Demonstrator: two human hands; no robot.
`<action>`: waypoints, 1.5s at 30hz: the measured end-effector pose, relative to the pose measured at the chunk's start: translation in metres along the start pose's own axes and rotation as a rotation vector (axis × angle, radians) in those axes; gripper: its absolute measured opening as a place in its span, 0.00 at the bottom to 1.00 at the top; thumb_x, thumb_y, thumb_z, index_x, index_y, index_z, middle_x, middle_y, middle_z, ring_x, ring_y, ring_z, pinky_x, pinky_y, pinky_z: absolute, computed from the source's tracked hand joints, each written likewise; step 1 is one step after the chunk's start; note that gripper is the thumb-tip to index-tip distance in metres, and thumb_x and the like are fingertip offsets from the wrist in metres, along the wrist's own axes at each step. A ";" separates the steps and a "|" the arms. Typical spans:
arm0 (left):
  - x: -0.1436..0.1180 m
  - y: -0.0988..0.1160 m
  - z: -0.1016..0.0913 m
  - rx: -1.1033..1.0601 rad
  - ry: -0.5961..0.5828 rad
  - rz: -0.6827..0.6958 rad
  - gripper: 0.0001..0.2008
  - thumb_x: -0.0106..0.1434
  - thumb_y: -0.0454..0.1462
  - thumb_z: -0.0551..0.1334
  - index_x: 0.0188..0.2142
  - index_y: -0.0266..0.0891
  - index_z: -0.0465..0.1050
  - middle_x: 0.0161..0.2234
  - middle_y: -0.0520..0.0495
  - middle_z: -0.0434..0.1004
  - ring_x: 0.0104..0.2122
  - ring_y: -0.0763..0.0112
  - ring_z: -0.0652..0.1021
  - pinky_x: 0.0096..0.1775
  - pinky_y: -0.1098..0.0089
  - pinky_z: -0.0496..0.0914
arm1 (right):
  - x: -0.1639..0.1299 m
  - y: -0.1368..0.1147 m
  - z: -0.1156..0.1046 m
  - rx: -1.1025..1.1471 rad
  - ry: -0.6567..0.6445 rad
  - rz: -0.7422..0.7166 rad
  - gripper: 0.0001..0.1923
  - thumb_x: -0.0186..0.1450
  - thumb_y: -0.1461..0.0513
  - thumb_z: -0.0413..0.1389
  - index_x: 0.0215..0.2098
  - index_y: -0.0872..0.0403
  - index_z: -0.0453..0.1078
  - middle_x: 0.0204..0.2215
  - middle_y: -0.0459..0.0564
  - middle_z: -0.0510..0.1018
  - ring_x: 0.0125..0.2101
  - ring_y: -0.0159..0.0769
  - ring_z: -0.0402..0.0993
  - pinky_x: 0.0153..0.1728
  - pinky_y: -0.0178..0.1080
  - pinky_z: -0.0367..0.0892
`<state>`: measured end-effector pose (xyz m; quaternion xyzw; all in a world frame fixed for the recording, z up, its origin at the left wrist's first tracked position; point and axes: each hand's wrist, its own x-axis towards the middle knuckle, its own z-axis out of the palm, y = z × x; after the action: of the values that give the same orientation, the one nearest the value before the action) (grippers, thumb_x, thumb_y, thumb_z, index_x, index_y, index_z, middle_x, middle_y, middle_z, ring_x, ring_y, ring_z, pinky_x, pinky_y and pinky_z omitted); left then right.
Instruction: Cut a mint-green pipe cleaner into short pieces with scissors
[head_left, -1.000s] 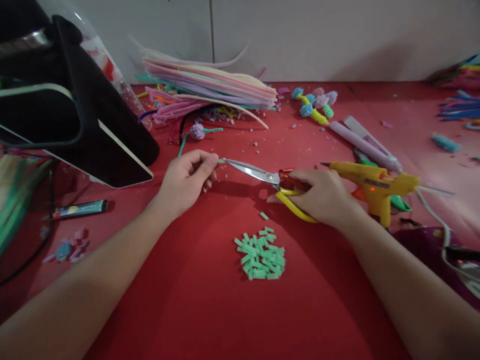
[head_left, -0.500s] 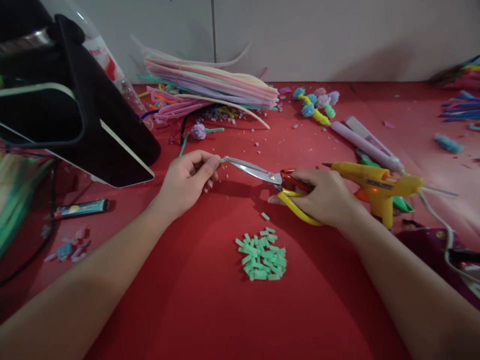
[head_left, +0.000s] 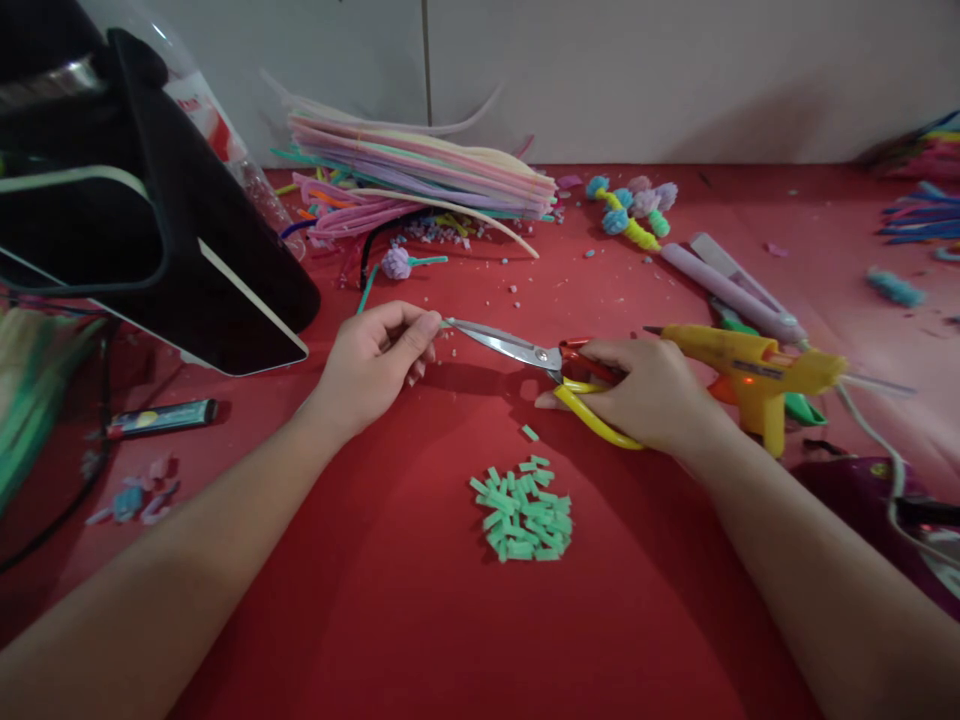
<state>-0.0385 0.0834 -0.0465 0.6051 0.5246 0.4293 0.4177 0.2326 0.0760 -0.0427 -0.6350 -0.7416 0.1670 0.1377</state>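
The left hand (head_left: pixel 373 365) pinches a very short green stub (head_left: pixel 445 323) between thumb and fingertips, with only its tip showing past the fingers and pointing right, toward the scissors (head_left: pixel 525 352). The right hand (head_left: pixel 651 393) is closed around the yellow and red handle loops of the scissors, and their blades run leftward and slightly away from the person, so that the blade tips meet the stub just beside the left fingertips. The stub and the blades lie nearly on one line across the red worktop (head_left: pixel 420 600), left hand at one end and right hand at the other; the blades look almost closed, though I cannot tell whether they grip the stub. Nearer the person, between the two forearms, sits a small heap of cut green pieces (head_left: pixel 526 516), with one stray piece just beyond it. A yellow glue gun (head_left: pixel 750 372) stands just right of the right hand, its nozzle pointing left above the knuckles. A bundle of pastel pipe cleaners (head_left: pixel 427 175) lies well beyond the left hand, near the wall.
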 end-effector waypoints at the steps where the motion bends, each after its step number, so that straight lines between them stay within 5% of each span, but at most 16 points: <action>1: 0.000 0.000 0.000 0.003 0.003 -0.003 0.11 0.68 0.40 0.61 0.30 0.38 0.72 0.22 0.53 0.72 0.18 0.81 0.69 0.21 0.79 0.64 | 0.000 0.000 0.000 -0.003 -0.003 0.011 0.36 0.49 0.29 0.54 0.20 0.51 0.58 0.16 0.43 0.57 0.22 0.31 0.51 0.24 0.38 0.50; 45: -0.001 0.002 0.001 -0.006 0.020 -0.047 0.12 0.67 0.42 0.62 0.29 0.39 0.73 0.22 0.52 0.73 0.18 0.80 0.70 0.20 0.79 0.64 | 0.001 0.002 0.000 0.025 -0.034 0.004 0.36 0.49 0.30 0.58 0.20 0.51 0.54 0.17 0.43 0.58 0.22 0.30 0.50 0.23 0.38 0.47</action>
<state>-0.0374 0.0824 -0.0447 0.5870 0.5415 0.4271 0.4241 0.2344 0.0774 -0.0436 -0.6318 -0.7403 0.1876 0.1326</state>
